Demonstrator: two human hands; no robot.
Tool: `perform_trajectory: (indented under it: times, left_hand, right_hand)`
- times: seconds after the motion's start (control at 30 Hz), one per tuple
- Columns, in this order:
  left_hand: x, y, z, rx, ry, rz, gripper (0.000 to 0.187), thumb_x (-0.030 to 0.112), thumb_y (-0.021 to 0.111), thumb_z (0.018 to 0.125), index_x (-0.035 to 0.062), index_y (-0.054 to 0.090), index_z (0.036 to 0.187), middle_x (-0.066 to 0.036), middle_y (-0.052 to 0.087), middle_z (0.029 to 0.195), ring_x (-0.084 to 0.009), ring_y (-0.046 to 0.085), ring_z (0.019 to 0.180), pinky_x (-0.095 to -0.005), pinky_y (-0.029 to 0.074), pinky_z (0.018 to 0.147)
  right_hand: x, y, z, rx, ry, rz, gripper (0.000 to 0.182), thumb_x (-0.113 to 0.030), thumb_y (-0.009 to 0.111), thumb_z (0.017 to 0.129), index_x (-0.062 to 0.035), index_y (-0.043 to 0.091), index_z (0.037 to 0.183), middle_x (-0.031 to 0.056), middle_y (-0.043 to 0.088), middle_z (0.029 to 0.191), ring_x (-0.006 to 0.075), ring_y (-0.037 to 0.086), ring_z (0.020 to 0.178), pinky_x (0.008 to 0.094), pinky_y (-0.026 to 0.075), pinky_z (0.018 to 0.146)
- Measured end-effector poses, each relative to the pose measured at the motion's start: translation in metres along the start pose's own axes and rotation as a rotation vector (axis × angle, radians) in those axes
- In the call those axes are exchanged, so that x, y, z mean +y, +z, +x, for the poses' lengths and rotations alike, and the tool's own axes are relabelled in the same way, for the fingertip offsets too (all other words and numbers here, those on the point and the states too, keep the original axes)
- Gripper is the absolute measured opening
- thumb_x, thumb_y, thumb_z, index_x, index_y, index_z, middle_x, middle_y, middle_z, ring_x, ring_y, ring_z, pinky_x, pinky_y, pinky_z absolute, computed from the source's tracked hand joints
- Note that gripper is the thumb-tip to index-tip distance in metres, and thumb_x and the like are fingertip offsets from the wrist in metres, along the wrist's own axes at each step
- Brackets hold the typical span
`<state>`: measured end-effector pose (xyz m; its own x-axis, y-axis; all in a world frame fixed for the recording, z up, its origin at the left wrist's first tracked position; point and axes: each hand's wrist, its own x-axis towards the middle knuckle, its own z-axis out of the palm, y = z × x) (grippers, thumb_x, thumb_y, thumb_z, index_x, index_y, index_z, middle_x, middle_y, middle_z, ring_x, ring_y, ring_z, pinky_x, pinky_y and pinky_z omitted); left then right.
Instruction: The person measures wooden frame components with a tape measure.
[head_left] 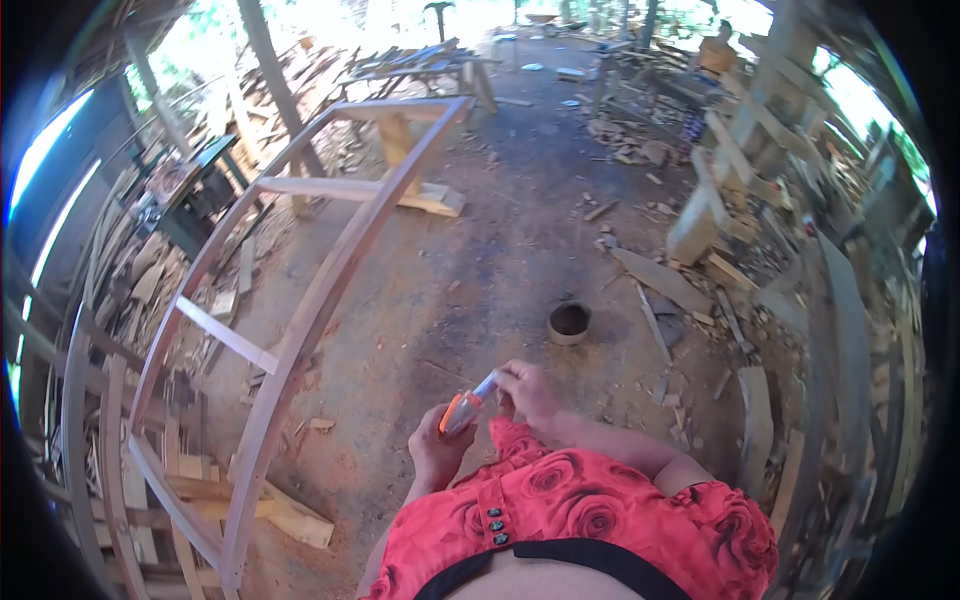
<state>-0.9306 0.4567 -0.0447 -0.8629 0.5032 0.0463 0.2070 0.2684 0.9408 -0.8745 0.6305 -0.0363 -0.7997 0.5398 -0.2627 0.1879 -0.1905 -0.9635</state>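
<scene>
Low in the head view, in front of the red rose-patterned clothing (pixel 590 505), my left hand (pixel 437 450) is closed round an orange and grey tool (pixel 462 412). The tool slants up to the right and has a pale, whitish end. The fingers of my right hand (pixel 527 393) pinch that pale end. Both hands are close together, above the brown floor. What kind of tool it is cannot be made out. To the left of my hands stands a long wooden frame (pixel 325 290) with crosspieces.
A round bowl-like container (pixel 569 323) sits on the floor ahead. The frame rests on wooden supports (pixel 430 198). Scrap boards (pixel 665 283) and posts crowd the right side. A workbench (pixel 195 190) stands at left; a person (pixel 716 52) is far back at right.
</scene>
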Motion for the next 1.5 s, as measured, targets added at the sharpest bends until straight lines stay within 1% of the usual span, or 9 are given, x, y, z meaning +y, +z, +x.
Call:
perform_trajectory:
  times: [0.17,0.27,0.47,0.83,1.23,1.3,1.37,1.43,1.5]
  left_hand:
    - [-0.003,0.022,0.137,0.050,-0.075,0.018,0.036,0.008,0.075,0.069,0.0040,0.061,0.102,-0.005,0.064,0.089,-0.0118,0.061,0.080,-0.0260,0.049,0.072]
    - [0.001,0.040,0.205,0.123,-0.232,-0.266,0.032,0.006,0.074,0.072,0.0020,0.061,0.101,-0.002,0.064,0.090,-0.0091,0.059,0.080,-0.0242,0.048,0.072]
    - [-0.021,0.030,0.315,0.250,-0.150,-0.423,0.042,0.000,0.072,0.072,-0.0032,0.057,0.111,-0.008,0.063,0.102,-0.0147,0.061,0.091,-0.0257,0.050,0.080]
    - [-0.052,-0.024,0.487,0.418,-0.180,-0.485,0.040,-0.006,0.067,0.066,-0.0008,0.057,0.105,-0.009,0.064,0.099,-0.0158,0.063,0.087,-0.0263,0.052,0.076]
    - [-0.092,-0.023,0.588,0.606,-0.308,-0.413,0.041,-0.003,0.068,0.064,0.0019,0.056,0.103,-0.015,0.062,0.106,-0.0182,0.063,0.085,-0.0289,0.054,0.074]
    - [-0.097,-0.017,0.599,0.727,-0.439,-0.354,0.039,-0.007,0.063,0.059,0.0028,0.054,0.096,-0.003,0.061,0.090,-0.0110,0.061,0.080,-0.0237,0.052,0.071]
    - [-0.096,-0.005,0.613,0.792,-0.471,-0.310,0.035,-0.006,0.064,0.060,0.0032,0.053,0.092,-0.003,0.060,0.087,-0.0104,0.060,0.078,-0.0238,0.052,0.067]
    - [-0.100,0.006,0.617,0.671,-0.533,-0.121,0.034,-0.004,0.067,0.064,0.0021,0.052,0.094,-0.017,0.061,0.108,-0.0206,0.065,0.085,-0.0272,0.054,0.069]
    - [-0.096,0.023,0.640,0.682,-0.573,-0.110,0.034,-0.005,0.067,0.063,0.0019,0.052,0.093,-0.012,0.063,0.100,-0.0183,0.063,0.085,-0.0267,0.053,0.069]
  right_hand:
    - [-0.025,-0.032,0.176,0.022,-0.045,0.003,0.016,-0.016,0.057,0.086,-0.0009,0.061,0.082,0.0022,0.057,0.063,0.0080,0.053,0.047,0.0233,0.042,0.043]
    - [-0.064,-0.053,0.268,0.035,-0.098,-0.022,0.018,-0.016,0.056,0.086,-0.0011,0.060,0.079,0.0024,0.056,0.060,0.0088,0.052,0.045,0.0245,0.041,0.042]
    - [-0.138,-0.113,0.480,0.152,-0.191,-0.056,0.018,-0.016,0.057,0.085,-0.0011,0.057,0.076,0.0050,0.055,0.061,0.0115,0.052,0.044,0.0255,0.040,0.040]
    - [-0.263,-0.148,0.810,0.244,-0.278,-0.218,0.015,-0.016,0.061,0.082,-0.0054,0.058,0.071,0.0009,0.052,0.057,0.0092,0.050,0.043,0.0220,0.034,0.036]
    - [-0.274,-0.183,1.100,0.241,-0.330,-0.206,0.010,-0.011,0.064,0.078,-0.0011,0.063,0.076,0.0027,0.054,0.062,0.0103,0.048,0.050,0.0236,0.032,0.044]
    - [-0.284,-0.180,1.132,0.188,-0.261,-0.196,0.010,-0.011,0.065,0.077,-0.0012,0.063,0.076,0.0022,0.054,0.063,0.0107,0.047,0.053,0.0253,0.030,0.047]
    - [-0.284,-0.180,1.173,0.190,-0.189,-0.293,0.011,-0.012,0.065,0.077,-0.0013,0.062,0.075,0.0016,0.055,0.064,0.0106,0.046,0.056,0.0268,0.031,0.051]
    - [-0.271,-0.189,1.220,0.124,-0.168,-0.267,0.009,-0.010,0.065,0.077,-0.0012,0.063,0.076,0.0014,0.056,0.066,0.0113,0.048,0.060,0.0268,0.034,0.057]
    - [-0.260,-0.196,1.278,0.104,-0.224,-0.219,0.008,-0.009,0.066,0.076,-0.0009,0.063,0.076,0.0020,0.058,0.068,0.0121,0.050,0.062,0.0268,0.037,0.061]
